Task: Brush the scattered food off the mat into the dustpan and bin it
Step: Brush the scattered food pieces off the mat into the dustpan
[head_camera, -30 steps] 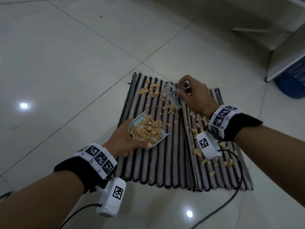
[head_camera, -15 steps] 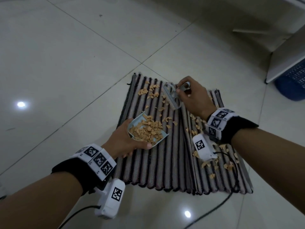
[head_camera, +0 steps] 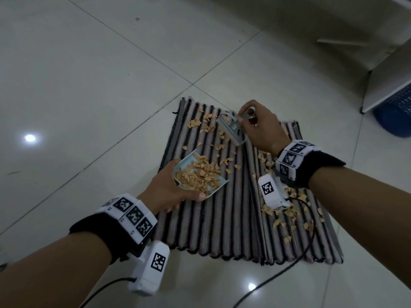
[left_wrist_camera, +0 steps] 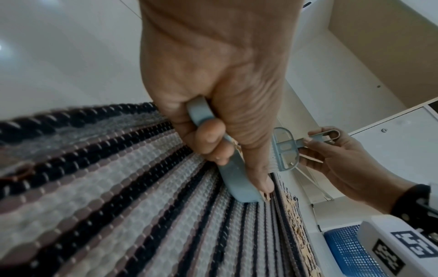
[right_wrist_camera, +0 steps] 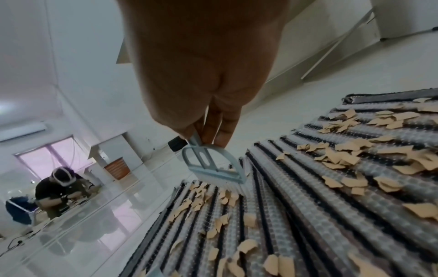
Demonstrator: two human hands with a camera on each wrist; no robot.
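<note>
1. The step in hand is the sweeping. The right hand [head_camera: 259,127] pinches the handle of the small brush [head_camera: 231,130], whose bristles rest on the far part of the striped mat [head_camera: 222,218].
2. The left hand [head_camera: 171,192] grips the dustpan [head_camera: 201,174], which lies on the mat already well filled with crumbs [head_camera: 200,176].
3. Next, I think, the brush must pull the far crumbs toward the pan; more lie near the right wrist. The blue bin [head_camera: 395,116] waits far right.
4. No readable writing; only square black-and-white code markers on the wristbands.
</note>
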